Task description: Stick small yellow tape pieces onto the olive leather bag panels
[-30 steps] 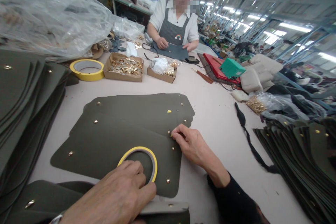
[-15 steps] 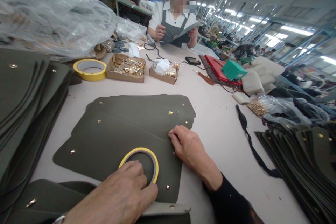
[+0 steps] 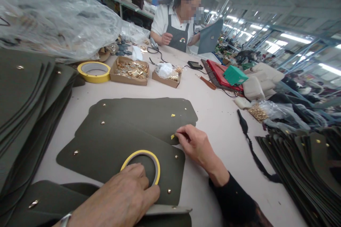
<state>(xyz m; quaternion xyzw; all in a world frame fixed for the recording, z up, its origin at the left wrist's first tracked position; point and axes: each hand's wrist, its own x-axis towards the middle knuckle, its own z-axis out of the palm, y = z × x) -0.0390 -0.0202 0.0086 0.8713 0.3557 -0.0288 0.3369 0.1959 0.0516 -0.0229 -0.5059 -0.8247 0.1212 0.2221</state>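
My left hand [image 3: 125,188] is closed round the near edge of a narrow roll of yellow tape [image 3: 157,165], above an olive-green panel with gold studs [image 3: 106,152]. Under and behind that panel lies another olive panel [image 3: 144,113], with a small yellow tape scrap [image 3: 173,115] on it. My right hand [image 3: 195,145] is pinched at the right side of the panels, with a small piece of yellow tape [image 3: 172,136] at its fingertips. Whether this piece also sticks to the panel is hard to tell. A folded olive piece [image 3: 170,210] shows beneath my left hand.
Olive panels are stacked at left [image 3: 23,95] and right [image 3: 298,163]. Beyond lie a wide yellow tape roll [image 3: 93,78], a box of gold hardware [image 3: 129,79], a smaller box [image 3: 166,81] and a black strap [image 3: 252,142]. Across the table a person [image 3: 178,25] holds a grey panel.
My right hand has shifted slightly right, and the yellow tape piece now shows at its fingertips. My left hand stays on the roll. Across the table, the person's panel is raised and turned more upright.
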